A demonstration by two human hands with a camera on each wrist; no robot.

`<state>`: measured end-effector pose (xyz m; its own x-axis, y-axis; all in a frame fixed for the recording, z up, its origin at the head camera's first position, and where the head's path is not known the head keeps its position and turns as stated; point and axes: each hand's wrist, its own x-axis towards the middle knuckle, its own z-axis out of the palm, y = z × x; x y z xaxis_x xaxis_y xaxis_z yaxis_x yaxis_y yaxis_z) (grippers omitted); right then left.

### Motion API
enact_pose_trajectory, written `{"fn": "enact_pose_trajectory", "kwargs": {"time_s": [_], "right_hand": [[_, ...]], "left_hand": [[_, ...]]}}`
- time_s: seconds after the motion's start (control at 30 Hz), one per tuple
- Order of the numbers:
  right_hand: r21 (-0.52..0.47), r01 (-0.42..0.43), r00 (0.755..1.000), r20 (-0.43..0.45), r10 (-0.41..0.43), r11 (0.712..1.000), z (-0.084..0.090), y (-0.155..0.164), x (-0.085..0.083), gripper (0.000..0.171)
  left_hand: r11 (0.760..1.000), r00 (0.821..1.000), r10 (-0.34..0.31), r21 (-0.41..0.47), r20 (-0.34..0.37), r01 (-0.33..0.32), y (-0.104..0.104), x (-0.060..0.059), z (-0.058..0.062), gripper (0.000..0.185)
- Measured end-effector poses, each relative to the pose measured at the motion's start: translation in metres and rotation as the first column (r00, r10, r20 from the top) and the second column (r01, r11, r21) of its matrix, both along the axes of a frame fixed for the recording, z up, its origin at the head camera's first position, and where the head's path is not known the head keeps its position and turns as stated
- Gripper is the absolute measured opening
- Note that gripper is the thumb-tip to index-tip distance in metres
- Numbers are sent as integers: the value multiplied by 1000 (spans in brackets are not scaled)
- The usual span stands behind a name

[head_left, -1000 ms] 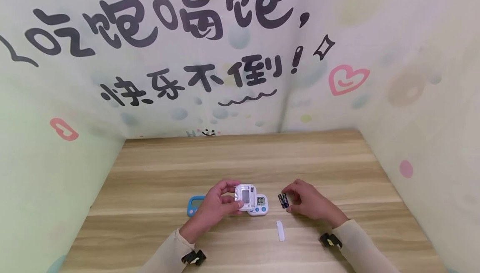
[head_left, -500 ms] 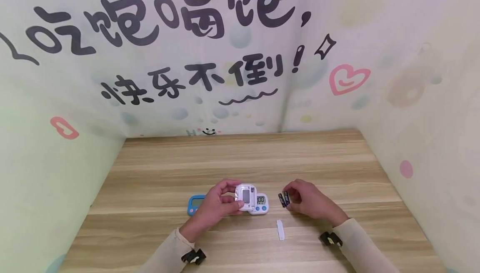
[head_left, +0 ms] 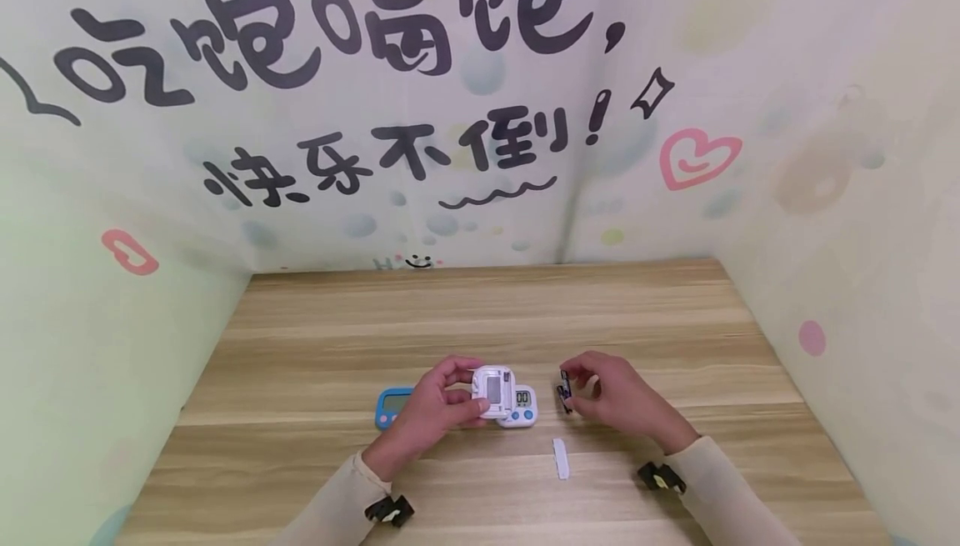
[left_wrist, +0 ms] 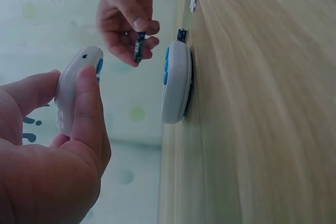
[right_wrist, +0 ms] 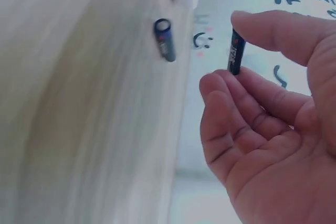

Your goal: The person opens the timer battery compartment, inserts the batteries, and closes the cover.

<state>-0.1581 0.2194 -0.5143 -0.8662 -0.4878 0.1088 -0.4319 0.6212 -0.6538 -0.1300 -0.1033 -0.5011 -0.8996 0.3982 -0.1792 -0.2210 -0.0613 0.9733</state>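
My left hand (head_left: 454,393) grips a small white timer (head_left: 491,390) held just above the table, back side up, with thumb and fingers curled round its left edge. The timer (left_wrist: 73,93) also shows in the left wrist view. My right hand (head_left: 583,388) pinches a dark battery (head_left: 564,382) between thumb and fingertips, lifted off the wood. The right wrist view shows this battery (right_wrist: 235,52) upright in the pinch. A second battery (head_left: 567,403) lies on the table just below it, seen too as the loose battery (right_wrist: 165,40).
A second white timer with blue buttons (head_left: 522,407) lies flat beside the held one. A blue timer (head_left: 390,407) sits left of my left hand. A small white cover strip (head_left: 561,457) lies nearer me. The wooden table (head_left: 480,313) is walled on three sides.
My right hand has lifted one of the two batteries off the table; the other stays down. The left hand and its timer have barely moved.
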Motion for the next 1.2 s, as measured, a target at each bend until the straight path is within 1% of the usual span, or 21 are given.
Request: {"fn": "enact_pose_trajectory", "kwargs": {"time_s": [0.1,0.23,0.4,0.6,0.77,0.9,1.2], "right_hand": [[-64,-15,1000,-6,14,998,8,-8,1,46],[-121,-22,1000,-12,21,992,17,-18,4,46],[-154,-39,999,-16,37,987,20,-28,5,46],[-187,-59,998,13,63,981,22,-41,10,46],[-230,-106,994,-28,102,967,24,-49,15,44],[-230,-129,991,-58,119,965,26,-53,19,42],[-175,-127,988,-107,110,976,31,-59,24,44]], "left_hand": [[1000,1000,-5,2,-3,5,1,-1,1,62],[1000,1000,-1,-4,-11,1,4,-1,0,60],[1000,1000,4,-2,-28,-4,8,-1,-1,62],[1000,1000,11,16,-7,-10,15,0,-2,61],[1000,1000,20,4,-4,-20,18,0,-2,62],[1000,1000,22,2,-8,-22,19,1,0,62],[999,1000,13,33,-10,-13,20,2,0,57]]}}
